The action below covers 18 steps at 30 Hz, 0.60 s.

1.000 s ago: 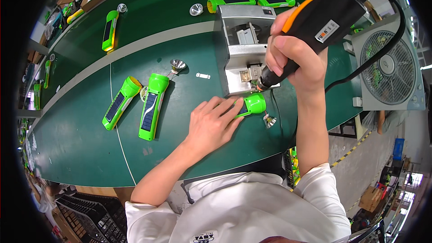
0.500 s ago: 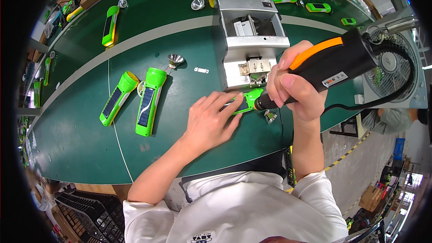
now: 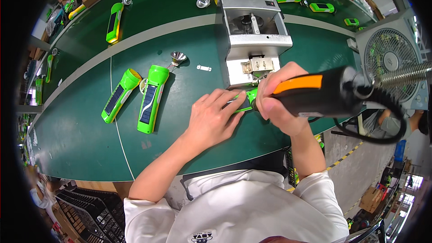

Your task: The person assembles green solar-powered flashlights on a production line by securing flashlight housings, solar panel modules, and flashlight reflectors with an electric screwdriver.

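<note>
My left hand (image 3: 212, 113) presses a green flashlight (image 3: 245, 102) with a dark solar panel down on the table, its fingers wrapped over the body. In my right hand (image 3: 284, 101) is a black electric screwdriver (image 3: 333, 96) with an orange lever. Its front end is hidden behind my fingers, close to the flashlight's head. Left of my hands lie two more green flashlights, a nearer-to-me one (image 3: 150, 103) and another (image 3: 119, 99) beside it. A shiny reflector (image 3: 178, 57) sits by the first one's head.
A silver metal machine (image 3: 258, 40) stands just beyond my hands. Near it lies a small white strip (image 3: 204, 68). More flashlights (image 3: 114, 22) lie along the far side of the green table (image 3: 81, 139). A fan (image 3: 389, 56) stands at right; black crates (image 3: 90, 213) are at lower left.
My right hand has brought the screwdriver left and a little nearer, and its body now tilts differently. The small reflector beside the held flashlight is now hidden. My left hand stays on the flashlight.
</note>
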### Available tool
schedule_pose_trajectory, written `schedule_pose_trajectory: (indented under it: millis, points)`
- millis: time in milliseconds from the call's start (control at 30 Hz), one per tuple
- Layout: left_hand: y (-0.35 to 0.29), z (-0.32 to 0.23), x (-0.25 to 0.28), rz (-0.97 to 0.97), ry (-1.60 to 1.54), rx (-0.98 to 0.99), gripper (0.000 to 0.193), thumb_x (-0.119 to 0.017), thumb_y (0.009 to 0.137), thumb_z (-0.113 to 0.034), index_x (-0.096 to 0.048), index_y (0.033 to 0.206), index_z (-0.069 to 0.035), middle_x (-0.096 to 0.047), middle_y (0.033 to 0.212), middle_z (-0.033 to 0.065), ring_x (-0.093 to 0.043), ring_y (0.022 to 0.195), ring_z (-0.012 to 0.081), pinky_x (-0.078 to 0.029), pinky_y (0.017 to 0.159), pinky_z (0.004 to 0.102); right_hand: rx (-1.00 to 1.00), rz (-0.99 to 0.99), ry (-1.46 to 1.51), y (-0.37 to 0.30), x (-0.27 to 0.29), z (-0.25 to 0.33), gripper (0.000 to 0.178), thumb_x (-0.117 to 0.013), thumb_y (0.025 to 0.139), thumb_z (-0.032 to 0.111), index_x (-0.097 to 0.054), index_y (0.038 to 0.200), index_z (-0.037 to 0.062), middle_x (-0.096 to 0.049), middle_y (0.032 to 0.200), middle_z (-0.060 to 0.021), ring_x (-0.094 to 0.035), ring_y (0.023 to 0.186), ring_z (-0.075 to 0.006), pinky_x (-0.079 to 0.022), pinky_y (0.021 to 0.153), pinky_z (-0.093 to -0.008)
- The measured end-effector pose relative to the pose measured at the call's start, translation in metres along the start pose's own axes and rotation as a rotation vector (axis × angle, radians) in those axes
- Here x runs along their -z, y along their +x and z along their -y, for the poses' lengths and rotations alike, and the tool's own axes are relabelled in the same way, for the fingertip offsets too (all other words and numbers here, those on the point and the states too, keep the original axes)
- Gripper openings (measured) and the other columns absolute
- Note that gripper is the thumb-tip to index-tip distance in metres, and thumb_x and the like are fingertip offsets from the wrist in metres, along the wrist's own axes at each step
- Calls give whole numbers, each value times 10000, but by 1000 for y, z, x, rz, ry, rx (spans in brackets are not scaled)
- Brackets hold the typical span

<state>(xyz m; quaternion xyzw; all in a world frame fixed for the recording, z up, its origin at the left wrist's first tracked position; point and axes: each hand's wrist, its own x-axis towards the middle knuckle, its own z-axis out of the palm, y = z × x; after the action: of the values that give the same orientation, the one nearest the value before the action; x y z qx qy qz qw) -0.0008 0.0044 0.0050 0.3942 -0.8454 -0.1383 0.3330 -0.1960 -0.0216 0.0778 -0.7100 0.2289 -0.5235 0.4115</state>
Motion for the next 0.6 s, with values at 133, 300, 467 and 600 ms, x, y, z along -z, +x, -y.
schedule_pose_trajectory:
  millis: [133, 300, 467, 600]
  points:
    - [-2, -1, 0, 2, -9, 2, 358, -795, 806, -173, -719, 1143, -78, -707, 1156, 35, -673, 1007, 236, -549, 777, 385, -26, -5, 57, -6, -1, -5, 205, -654, 902, 2, -482, 1012, 0, -543, 709, -67, -510, 515, -112, -434, 460, -260]
    - [-2, -5, 0, -19, 13, -35, 304, -805, 803, -170, -729, 1080, -70, -716, 1141, 55, -684, 990, 264, -566, 793, 401, -111, -70, 138, -11, -3, 0, 190, -638, 889, -1, -496, 1015, -2, -569, 709, -72, -526, 546, -104, -452, 486, -266]
    - [-2, -10, 2, 23, 87, -108, 430, -782, 837, -181, -685, 1240, -67, -698, 1177, 57, -667, 1003, 259, -566, 807, 413, -130, -140, 162, -9, -1, 11, 167, -697, 825, 29, -597, 955, -3, -636, 789, -37, -606, 683, -100, -500, 619, -273]
    - [-7, -17, 23, 81, 138, -86, 528, -776, 854, -172, -638, 1353, -74, -679, 1165, 108, -637, 1029, 304, -554, 871, 428, -162, -156, 150, -5, 6, 12, 199, -732, 810, 46, -657, 990, 5, -682, 872, -38, -646, 785, -98, -537, 697, -285]
